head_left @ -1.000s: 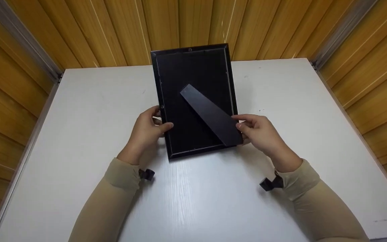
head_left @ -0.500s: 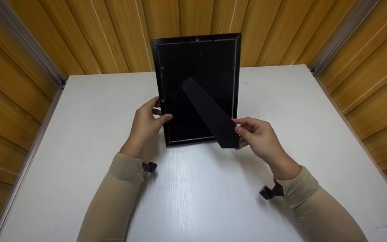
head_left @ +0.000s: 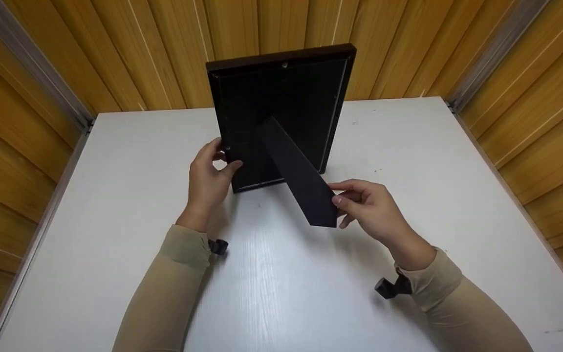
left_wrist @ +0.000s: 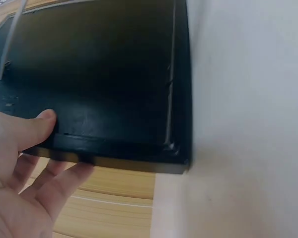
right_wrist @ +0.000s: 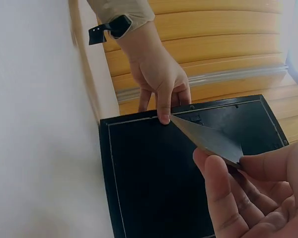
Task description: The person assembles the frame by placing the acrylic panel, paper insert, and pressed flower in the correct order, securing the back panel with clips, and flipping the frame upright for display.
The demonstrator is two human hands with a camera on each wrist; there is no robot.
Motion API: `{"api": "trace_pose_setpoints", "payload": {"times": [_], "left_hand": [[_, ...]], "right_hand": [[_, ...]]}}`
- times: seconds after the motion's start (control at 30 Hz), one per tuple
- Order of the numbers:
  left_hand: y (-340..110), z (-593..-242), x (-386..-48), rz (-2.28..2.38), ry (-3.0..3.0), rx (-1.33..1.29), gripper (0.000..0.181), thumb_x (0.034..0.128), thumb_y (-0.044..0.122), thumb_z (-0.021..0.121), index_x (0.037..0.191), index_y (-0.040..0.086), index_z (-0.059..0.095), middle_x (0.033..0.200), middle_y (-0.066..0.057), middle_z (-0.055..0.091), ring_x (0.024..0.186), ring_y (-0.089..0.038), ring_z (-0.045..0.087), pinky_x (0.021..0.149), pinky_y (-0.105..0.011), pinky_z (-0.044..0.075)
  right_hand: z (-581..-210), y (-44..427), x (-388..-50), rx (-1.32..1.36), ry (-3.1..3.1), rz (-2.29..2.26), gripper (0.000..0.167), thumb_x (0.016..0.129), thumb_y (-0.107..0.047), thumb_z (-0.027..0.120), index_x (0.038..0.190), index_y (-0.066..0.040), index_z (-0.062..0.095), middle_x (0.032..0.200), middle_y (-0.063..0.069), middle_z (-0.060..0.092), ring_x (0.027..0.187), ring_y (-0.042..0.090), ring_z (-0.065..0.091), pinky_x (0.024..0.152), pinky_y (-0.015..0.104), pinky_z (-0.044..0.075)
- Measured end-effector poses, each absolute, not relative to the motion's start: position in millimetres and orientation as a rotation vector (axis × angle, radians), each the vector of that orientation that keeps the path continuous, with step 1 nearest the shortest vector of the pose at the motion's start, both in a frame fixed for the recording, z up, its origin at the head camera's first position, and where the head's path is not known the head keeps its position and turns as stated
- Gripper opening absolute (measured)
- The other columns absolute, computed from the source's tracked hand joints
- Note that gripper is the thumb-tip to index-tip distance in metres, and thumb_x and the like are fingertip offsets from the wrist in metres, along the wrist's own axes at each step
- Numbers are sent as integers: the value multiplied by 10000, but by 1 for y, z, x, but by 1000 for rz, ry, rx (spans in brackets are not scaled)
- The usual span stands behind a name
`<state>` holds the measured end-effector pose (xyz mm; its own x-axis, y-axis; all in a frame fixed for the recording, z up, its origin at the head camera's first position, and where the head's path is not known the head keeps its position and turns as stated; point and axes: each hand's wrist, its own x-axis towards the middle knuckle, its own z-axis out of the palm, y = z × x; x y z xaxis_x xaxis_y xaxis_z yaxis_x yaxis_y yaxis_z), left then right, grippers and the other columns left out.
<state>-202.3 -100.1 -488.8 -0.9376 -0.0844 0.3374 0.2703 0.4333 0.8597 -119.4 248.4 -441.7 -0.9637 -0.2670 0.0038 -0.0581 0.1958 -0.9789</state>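
A black picture frame (head_left: 296, 93) is held nearly upright over the table, its back facing me. My left hand (head_left: 205, 183) grips its left edge, thumb on the backing and fingers round the outer side, as the left wrist view also shows. A black easel leg (head_left: 303, 183) stands out from the middle of the back, slanting down to the right. Near its lower end, my right hand (head_left: 372, 210) pinches the leg between thumb and fingers. The front of the frame is hidden. Whether its lower edge touches the table, I cannot tell.
The white table (head_left: 271, 293) spreads under both arms. Wood-look panels (head_left: 164, 49) wall it in at the back and on both sides, with grey metal posts in the corners. A small black device (head_left: 393, 287) sits at the right wrist, and another at the left.
The leg has swung farther out from the back, its lower end moving toward me with the right hand. The frame has risen more upright, its lower edge shifting away from me.
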Motion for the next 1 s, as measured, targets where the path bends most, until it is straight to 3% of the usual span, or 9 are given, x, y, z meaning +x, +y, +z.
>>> {"api": "trace_pose_setpoints", "payload": {"times": [0.27, 0.47, 0.63, 1.0], "left_hand": [[-101, -496, -207, -1526, -2268, -174, 529, 1006, 36, 848, 1508, 97, 694, 1374, -89, 734, 1232, -231, 698, 1019, -456, 664], [-101, -503, -210, -1544, -2213, -222, 522, 985, 33, 867, 1480, 137, 738, 1284, -63, 750, 1212, -189, 704, 1007, -347, 665], [-102, -508, -213, -1584, -2157, -289, 503, 963, 11, 880, 1433, 160, 778, 1259, -51, 765, 1180, -164, 711, 1020, -322, 670], [-102, -516, -215, -1596, -2137, -343, 340, 935, -13, 896, 1245, 117, 845, 1226, -66, 785, 1149, -139, 722, 1059, -301, 653]], "right_hand": [[-446, 245, -119, -309, 2274, -1796, 342, 1068, 29, 681, 1393, 135, 658, 1041, 51, 816, 863, 143, 798, 658, 310, 666], [-459, 242, -123, -348, 2300, -1682, 245, 1049, -9, 678, 1241, 142, 694, 1039, 65, 773, 854, 118, 758, 682, 287, 651], [-471, 241, -126, -406, 2369, -1551, 147, 1038, -49, 709, 1119, 69, 739, 974, 32, 750, 778, 155, 731, 728, 305, 647], [-484, 240, -132, -459, 2468, -1343, 113, 976, -113, 771, 961, -8, 732, 837, -51, 646, 756, 76, 593, 696, 208, 496]]}}
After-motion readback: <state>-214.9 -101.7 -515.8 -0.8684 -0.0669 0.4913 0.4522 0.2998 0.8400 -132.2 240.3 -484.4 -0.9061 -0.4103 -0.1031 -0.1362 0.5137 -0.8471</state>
